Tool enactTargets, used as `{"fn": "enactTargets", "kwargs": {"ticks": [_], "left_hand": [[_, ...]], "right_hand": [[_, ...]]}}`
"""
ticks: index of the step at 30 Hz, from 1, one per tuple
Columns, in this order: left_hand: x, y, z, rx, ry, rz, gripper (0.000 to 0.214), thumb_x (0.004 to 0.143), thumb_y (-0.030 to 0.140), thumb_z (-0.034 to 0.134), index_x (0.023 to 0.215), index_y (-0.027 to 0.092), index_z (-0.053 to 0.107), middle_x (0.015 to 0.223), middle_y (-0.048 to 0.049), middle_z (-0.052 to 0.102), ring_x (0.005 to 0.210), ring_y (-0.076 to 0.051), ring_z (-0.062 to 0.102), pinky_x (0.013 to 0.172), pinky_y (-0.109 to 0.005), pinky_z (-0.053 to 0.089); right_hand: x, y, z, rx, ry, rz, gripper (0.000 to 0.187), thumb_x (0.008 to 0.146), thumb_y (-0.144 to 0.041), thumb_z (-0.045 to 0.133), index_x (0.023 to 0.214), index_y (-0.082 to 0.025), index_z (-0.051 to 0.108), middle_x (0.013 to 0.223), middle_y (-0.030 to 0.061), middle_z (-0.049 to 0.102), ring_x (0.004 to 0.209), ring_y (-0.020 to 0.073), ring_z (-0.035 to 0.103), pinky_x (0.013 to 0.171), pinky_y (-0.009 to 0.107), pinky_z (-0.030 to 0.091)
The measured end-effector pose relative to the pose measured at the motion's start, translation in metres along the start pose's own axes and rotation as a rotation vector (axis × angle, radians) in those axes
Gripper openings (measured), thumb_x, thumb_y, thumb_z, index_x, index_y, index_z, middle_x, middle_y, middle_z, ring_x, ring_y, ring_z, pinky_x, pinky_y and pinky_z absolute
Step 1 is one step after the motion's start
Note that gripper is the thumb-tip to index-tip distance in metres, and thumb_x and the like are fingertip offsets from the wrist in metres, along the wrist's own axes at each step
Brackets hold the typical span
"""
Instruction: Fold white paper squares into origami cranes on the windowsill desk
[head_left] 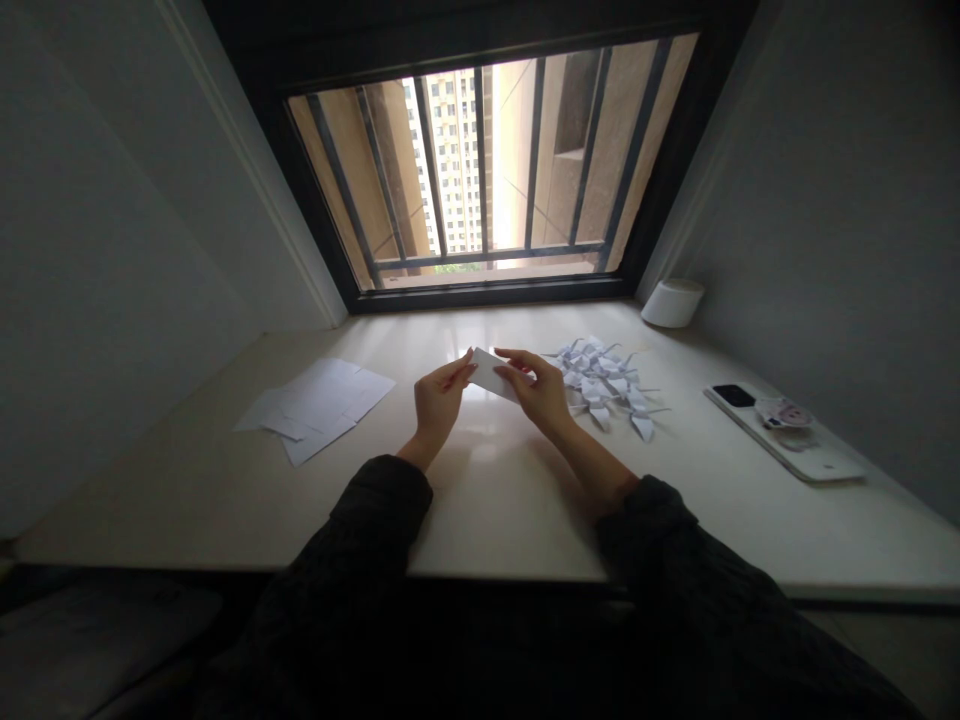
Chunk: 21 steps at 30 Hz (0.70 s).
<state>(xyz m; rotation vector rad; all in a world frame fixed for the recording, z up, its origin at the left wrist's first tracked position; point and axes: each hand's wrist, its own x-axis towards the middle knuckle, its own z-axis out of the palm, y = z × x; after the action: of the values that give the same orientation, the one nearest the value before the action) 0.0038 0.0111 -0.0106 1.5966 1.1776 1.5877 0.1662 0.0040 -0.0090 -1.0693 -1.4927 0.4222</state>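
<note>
A folded white sheet of paper (pixel 491 373) hangs a little above the pale desk (pixel 495 500), held between both hands. My left hand (pixel 441 396) pinches its left edge with fingertips pressed together. My right hand (pixel 538 388) grips its right side, fingers curled over the top edge. Both arms wear dark sleeves. Just right of my right hand lies a heap of several small folded white paper cranes (pixel 609 385).
A loose stack of flat white sheets (pixel 319 405) lies at the desk's left. A white phone (pixel 784 432) in a case rests at the right, with a small white round container (pixel 673 302) by the window corner. A barred window (pixel 487 170) stands behind the desk.
</note>
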Motion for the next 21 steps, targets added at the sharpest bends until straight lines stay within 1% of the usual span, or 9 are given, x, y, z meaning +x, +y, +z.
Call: {"fn": "enactTargets", "kwargs": {"ticks": [3,5,7,9,13,16,19,21], "left_hand": [[0.001,0.0,0.0,-0.017,0.008,-0.015,0.04,0.073,0.043,0.069,0.107,0.023,0.069,0.092,-0.0021,0.073,0.074,-0.015,0.064,0.069,-0.029,0.053],[0.002,0.001,-0.001,-0.022,-0.004,-0.035,0.045,0.071,0.042,0.071,0.111,0.023,0.068,0.087,-0.0028,0.074,0.074,-0.016,0.065,0.071,-0.03,0.053],[0.004,0.001,-0.002,-0.024,-0.041,-0.07,0.051,0.068,0.042,0.073,0.115,0.022,0.065,0.081,-0.0028,0.074,0.072,-0.016,0.066,0.073,-0.031,0.054],[0.006,0.0,-0.005,-0.032,-0.095,-0.126,0.054,0.064,0.042,0.076,0.113,0.021,0.066,0.078,-0.0034,0.074,0.07,-0.018,0.067,0.073,-0.033,0.054],[0.01,-0.004,-0.01,-0.009,-0.215,-0.24,0.043,0.061,0.043,0.078,0.094,0.017,0.073,0.075,-0.007,0.073,0.069,-0.021,0.069,0.068,-0.033,0.055],[0.011,-0.004,-0.012,0.043,-0.276,-0.275,0.034,0.061,0.044,0.077,0.079,0.016,0.073,0.071,-0.0079,0.072,0.068,-0.022,0.07,0.064,-0.032,0.054],[0.01,0.0,-0.012,0.096,-0.293,-0.268,0.03,0.062,0.045,0.076,0.072,0.016,0.071,0.068,-0.0071,0.072,0.067,-0.022,0.07,0.061,-0.03,0.053],[0.009,0.001,-0.011,0.099,-0.287,-0.26,0.029,0.062,0.044,0.076,0.071,0.017,0.07,0.066,-0.0066,0.071,0.065,-0.021,0.069,0.06,-0.03,0.052]], "right_hand": [[0.0,0.001,0.0,0.005,-0.012,0.0,0.024,0.08,-0.035,0.061,0.1,-0.028,0.072,0.089,0.0017,0.071,0.078,0.0186,0.061,0.077,0.033,0.048],[0.001,0.002,-0.001,0.013,-0.02,-0.002,0.023,0.08,-0.036,0.061,0.099,-0.028,0.072,0.089,0.0022,0.072,0.078,0.0189,0.062,0.076,0.033,0.048],[0.002,0.003,-0.001,0.015,-0.02,0.0,0.023,0.08,-0.036,0.061,0.099,-0.028,0.072,0.089,0.0025,0.072,0.078,0.0192,0.062,0.075,0.033,0.048],[0.003,0.006,-0.003,0.001,-0.027,-0.004,0.022,0.08,-0.036,0.061,0.098,-0.028,0.073,0.088,0.0027,0.072,0.079,0.0195,0.062,0.075,0.034,0.048],[0.005,0.011,-0.006,-0.061,-0.099,-0.03,0.022,0.08,-0.035,0.061,0.097,-0.028,0.073,0.085,0.0029,0.071,0.077,0.0193,0.062,0.074,0.033,0.048],[0.008,0.015,-0.009,-0.072,-0.143,0.001,0.027,0.077,-0.035,0.065,0.102,-0.028,0.071,0.081,0.0014,0.071,0.074,0.0183,0.063,0.073,0.033,0.049],[0.011,0.015,-0.013,-0.039,-0.184,0.048,0.034,0.074,-0.035,0.067,0.107,-0.029,0.066,0.076,-0.0012,0.07,0.072,0.0174,0.064,0.074,0.033,0.049],[0.012,0.014,-0.015,-0.019,-0.191,0.068,0.034,0.073,-0.035,0.069,0.106,-0.028,0.065,0.074,-0.0017,0.07,0.07,0.0168,0.064,0.074,0.033,0.049]]}}
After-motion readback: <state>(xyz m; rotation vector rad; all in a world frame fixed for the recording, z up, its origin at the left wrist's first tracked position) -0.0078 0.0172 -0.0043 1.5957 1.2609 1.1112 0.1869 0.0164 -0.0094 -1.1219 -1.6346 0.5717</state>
